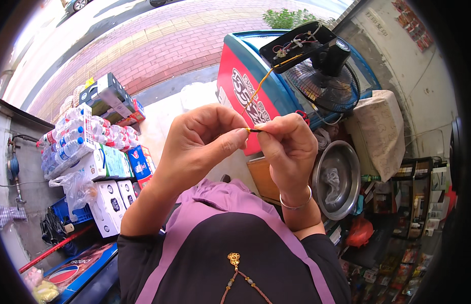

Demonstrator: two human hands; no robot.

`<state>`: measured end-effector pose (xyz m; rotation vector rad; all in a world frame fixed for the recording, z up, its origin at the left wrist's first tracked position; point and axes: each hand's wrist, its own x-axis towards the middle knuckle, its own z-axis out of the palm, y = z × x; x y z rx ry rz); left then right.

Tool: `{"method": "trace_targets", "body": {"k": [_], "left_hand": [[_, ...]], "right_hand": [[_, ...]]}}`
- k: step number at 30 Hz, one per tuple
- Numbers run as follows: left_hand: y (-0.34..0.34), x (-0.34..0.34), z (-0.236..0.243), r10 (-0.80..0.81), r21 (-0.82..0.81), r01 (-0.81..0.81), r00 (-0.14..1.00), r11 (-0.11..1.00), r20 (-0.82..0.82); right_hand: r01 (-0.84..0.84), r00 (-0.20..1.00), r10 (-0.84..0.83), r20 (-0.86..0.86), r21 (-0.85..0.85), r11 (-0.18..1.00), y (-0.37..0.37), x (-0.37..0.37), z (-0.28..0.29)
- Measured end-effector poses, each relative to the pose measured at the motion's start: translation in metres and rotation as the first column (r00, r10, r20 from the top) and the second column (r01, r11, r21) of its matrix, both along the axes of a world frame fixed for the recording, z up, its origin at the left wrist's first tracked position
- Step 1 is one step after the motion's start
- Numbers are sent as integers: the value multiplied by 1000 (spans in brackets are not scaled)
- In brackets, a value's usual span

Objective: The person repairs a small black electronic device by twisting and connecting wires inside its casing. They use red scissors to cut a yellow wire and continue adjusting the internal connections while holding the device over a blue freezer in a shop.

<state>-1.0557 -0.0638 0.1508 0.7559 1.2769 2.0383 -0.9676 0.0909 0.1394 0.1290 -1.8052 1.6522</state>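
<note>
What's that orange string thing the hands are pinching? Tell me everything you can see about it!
It is a thin orange-yellow wire with a dark tip. The left hand and the right hand pinch its near end between fingertips, where a short black piece shows. From there it rises in a gentle curve, hanging free in the air, up to the opened black back of a fan, where it joins other small wires. It looks like plastic-coated, bendy and fairly taut.

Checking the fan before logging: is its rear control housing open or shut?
Open. The black housing above the fan shows bare terminals and loose wires, and an orange wire runs from it down to where the left hand and right hand pinch it.
</note>
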Motion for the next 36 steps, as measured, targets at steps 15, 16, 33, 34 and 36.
{"method": "trace_targets", "body": {"k": [15,16,33,34,36], "left_hand": [[4,4,-14,166,29,-164,961,986,-219],[2,1,-14,161,-24,-180,927,983,-338],[-6,-20,-36,112,-3,-113,988,994,-109],[-6,-24,-37,93,-10,-95,991,995,-95],[-3,-30,-38,67,-29,-69,996,997,-51]], "right_hand": [[-31,979,11,203,98,995,7,0,6],[-28,978,5,209,107,994,8,1,5],[-104,951,130,280,-107,989,-6,-11,-13],[-94,954,124,273,-119,988,-8,-13,-14],[-68,958,107,267,-149,986,-11,-19,-18]]}}
